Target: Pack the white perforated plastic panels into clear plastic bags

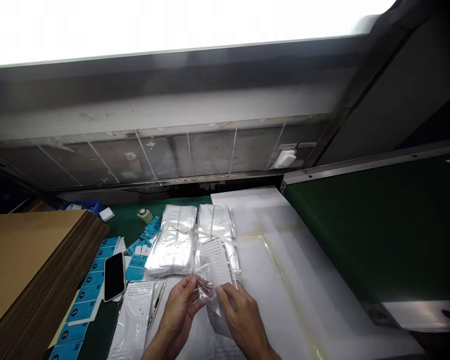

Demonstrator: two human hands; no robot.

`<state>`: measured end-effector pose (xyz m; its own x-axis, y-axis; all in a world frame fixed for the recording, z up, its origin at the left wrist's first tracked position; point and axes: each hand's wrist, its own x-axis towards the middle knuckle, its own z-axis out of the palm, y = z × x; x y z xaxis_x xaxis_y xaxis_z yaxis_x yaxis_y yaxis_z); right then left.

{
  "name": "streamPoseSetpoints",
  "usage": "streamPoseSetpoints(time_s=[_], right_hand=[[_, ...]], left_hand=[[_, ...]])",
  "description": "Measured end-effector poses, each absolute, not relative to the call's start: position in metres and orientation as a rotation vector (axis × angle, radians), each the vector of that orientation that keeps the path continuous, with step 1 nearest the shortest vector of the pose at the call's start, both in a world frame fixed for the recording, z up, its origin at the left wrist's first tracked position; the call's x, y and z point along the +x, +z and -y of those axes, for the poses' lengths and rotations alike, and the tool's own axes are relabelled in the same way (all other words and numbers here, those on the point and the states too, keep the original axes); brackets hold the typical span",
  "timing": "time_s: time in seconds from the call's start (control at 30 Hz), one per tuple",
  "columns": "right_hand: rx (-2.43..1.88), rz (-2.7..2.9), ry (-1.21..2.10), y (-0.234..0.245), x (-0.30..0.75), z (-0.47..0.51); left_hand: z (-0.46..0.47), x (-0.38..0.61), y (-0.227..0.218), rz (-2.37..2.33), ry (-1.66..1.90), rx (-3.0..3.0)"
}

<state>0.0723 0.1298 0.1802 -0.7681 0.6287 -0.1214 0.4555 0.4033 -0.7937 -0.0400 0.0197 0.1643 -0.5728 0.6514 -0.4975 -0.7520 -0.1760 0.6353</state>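
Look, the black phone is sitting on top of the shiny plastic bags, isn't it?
Not quite: the black phone isn't on the clear plastic bags. The head view shows it to their left, lying among the blue labels, beside the stack of cardboard sheets.

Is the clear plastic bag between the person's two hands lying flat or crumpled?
Crumpled: the clear plastic bag is gathered into creases, pinched between the left hand and the right hand.
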Motion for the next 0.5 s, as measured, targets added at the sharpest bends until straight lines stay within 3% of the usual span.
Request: streamPoseSetpoints(time_s=[0.37,0.5], right_hand=[[-0.988,2.596,1.15,0.18,0.067,-0.101],[-0.994,2.559,1.196,0.177,0.073,-0.094]], left_hand=[[0.0,-0.021,0.177,-1.222,1.901,-0.137],[0.008,-0.023,0.173,-1.043,1.89,-0.174]])
